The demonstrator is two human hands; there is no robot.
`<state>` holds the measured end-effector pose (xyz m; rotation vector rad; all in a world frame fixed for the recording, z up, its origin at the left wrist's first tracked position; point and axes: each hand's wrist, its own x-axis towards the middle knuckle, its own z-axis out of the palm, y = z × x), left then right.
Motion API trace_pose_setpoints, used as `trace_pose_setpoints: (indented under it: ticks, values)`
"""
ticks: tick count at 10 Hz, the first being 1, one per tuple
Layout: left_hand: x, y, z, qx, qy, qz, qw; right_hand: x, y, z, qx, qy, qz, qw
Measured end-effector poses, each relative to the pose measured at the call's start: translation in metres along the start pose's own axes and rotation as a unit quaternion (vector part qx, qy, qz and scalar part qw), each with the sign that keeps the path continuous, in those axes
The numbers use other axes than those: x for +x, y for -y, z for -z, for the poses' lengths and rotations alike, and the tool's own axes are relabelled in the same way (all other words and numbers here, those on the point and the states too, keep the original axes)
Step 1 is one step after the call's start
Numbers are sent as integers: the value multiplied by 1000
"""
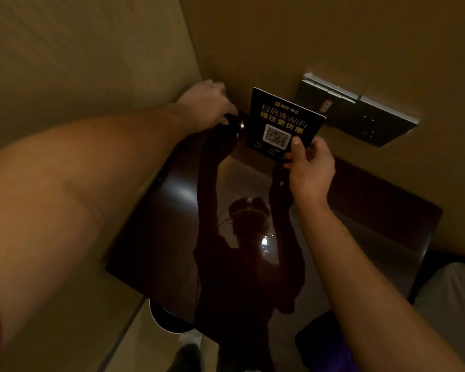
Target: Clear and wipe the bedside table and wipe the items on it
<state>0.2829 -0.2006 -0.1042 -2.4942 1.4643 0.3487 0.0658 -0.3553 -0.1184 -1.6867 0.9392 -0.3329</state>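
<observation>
Right hand (308, 167) raised over bedside table (172, 237), thumb and fingers pinching WiFi sign (282, 122) by lower corner (upright, near wall). Left hand (207, 102) outstretched, fingers curled round dark object (232, 124) at table's back corner.

Both bare arms reach forward. The left hand (208, 102) curls, knuckles up, around a dark object (232, 124) at the table's far left corner. The right hand (308, 167) pinches a card (282, 122) upright, thumb in front.

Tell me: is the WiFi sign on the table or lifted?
Lifted: the right hand pinches the WiFi sign above the table.
</observation>
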Motion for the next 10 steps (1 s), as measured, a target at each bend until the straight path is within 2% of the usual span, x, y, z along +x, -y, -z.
trace_pose_setpoints:
  ticks: [4,7,9,10]
  values:
    - [-3,-7,0,7,6,10,1000,7,7,-16,27,23,-65,997]
    - [-7,-11,-11,-29,-46,42,998,3,7,-8,41,32,-93,994]
    - [-34,-17,-5,-102,-118,86,984,-14,5,10,20,3,-83,996]
    - [-56,-25,3,-105,-145,87,980,-30,5,25,10,-17,-76,997]
